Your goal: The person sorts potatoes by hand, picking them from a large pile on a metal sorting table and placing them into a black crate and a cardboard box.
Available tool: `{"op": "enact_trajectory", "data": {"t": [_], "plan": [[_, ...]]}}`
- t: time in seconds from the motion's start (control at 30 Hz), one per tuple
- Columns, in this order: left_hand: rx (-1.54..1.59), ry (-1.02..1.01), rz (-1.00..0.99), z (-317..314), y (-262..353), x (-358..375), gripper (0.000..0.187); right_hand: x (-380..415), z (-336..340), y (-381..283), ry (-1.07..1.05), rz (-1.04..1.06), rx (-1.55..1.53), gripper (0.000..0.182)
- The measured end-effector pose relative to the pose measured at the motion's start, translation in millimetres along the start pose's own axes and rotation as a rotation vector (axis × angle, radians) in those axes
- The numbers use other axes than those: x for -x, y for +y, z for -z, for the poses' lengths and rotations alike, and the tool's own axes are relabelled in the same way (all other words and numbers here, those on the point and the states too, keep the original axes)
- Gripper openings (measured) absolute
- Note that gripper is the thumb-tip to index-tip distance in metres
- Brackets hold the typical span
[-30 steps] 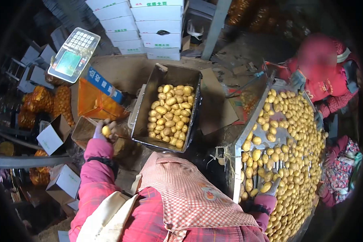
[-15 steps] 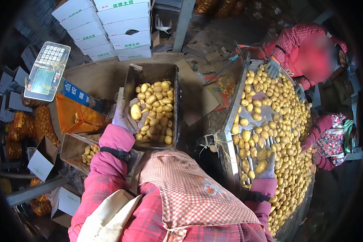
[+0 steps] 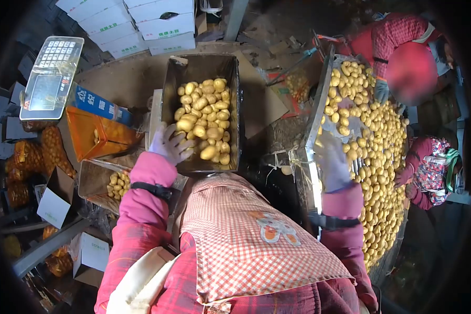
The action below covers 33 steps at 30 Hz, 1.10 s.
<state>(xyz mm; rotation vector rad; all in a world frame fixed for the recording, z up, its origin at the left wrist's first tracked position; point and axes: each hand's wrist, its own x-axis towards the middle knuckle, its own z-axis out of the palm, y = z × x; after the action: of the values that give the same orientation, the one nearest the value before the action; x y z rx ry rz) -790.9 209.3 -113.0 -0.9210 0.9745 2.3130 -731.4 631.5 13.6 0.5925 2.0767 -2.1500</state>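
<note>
Left grip (image 3: 168,145) — emptied, by potatoes (image 3: 210,110) | right grip (image 3: 333,163) — nearer tray rim (image 3: 319,99)

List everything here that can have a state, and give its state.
Left hand: open, fingers spread
Right hand: blurred, grip unclear
Dark box: open-topped, holding potatoes
Metal-rimmed table: largely covered with potatoes
Brown box: holding potatoes
White cartons: stacked
Scale display: reading illegible

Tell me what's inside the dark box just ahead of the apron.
Inside the box is a pile of loose potatoes. The left hand is over its left edge, hiding whatever is directly beneath it. What lies under the top potatoes is covered.
</note>
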Motion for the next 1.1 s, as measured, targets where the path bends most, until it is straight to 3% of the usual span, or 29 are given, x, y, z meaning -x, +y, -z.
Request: {"op": "enact_trajectory", "data": {"t": [0.13,0.2,0.23,0.33,0.4,0.43,0.57,0.6,0.67,0.73,0.8,0.87,0.9,1.0,1.1], "plan": [[0.067,0.103,-0.059,28.9,19.6,18.8,0.065,39.3,120.2,3.2,0.597,-0.036,0.242,0.047],[0.118,0.095,-0.102,61.7,28.5,12.0,0.056,69.5,200.8,34.1,0.782,0.064,0.479,0.049],[0.091,0.193,-0.153,58.3,31.8,16.2,0.049,85.7,240.7,49.6,0.875,0.076,0.604,0.050],[0.007,0.190,-0.165,66.9,37.5,12.2,0.045,140.4,342.5,98.9,1.048,-0.095,0.862,0.060],[-0.030,0.183,-0.168,47.6,30.8,14.4,0.045,162.4,332.8,104.0,1.134,-0.430,1.193,0.068],[-0.069,0.177,-0.166,32.0,25.6,15.7,0.045,165.4,307.9,96.6,1.108,-0.510,1.211,0.072],[-0.340,0.090,-0.051,-44.5,-7.1,0.3,0.048,158.4,303.0,134.1,1.208,-0.585,1.287,0.077],[-0.456,0.114,0.012,-73.3,-21.0,-3.0,0.048,155.8,288.8,126.6,1.228,-0.518,1.269,0.076],[-0.670,-0.029,-0.031,-122.2,-62.2,-2.3,0.043,157.4,283.0,129.3,1.249,-0.459,1.250,0.075],[-0.986,-0.464,-0.770,-136.2,-135.7,-19.9,0.036,157.1,288.1,140.7,1.288,-0.292,1.247,0.073],[-1.436,-0.702,-1.365,-193.1,-149.5,11.2,0.035,152.4,270.5,137.2,1.299,-0.292,1.257,0.066],[-1.391,-0.826,-1.578,-229.8,-169.1,33.2,0.041,155.1,269.0,146.4,1.283,0.122,1.027,0.058],[-1.411,-0.876,-1.597,-239.7,-180.9,30.6,0.041,156.5,265.6,147.6,1.248,0.198,1.273,0.053],[-1.480,-0.908,-1.611,-256.9,-216.6,14.4,0.042,152.0,242.5,125.2,1.175,0.094,1.269,0.055],[-1.613,-0.940,-1.480,-265.8,-228.4,10.5,0.040,142.9,242.2,113.4,1.147,0.020,1.332,0.060]]}}
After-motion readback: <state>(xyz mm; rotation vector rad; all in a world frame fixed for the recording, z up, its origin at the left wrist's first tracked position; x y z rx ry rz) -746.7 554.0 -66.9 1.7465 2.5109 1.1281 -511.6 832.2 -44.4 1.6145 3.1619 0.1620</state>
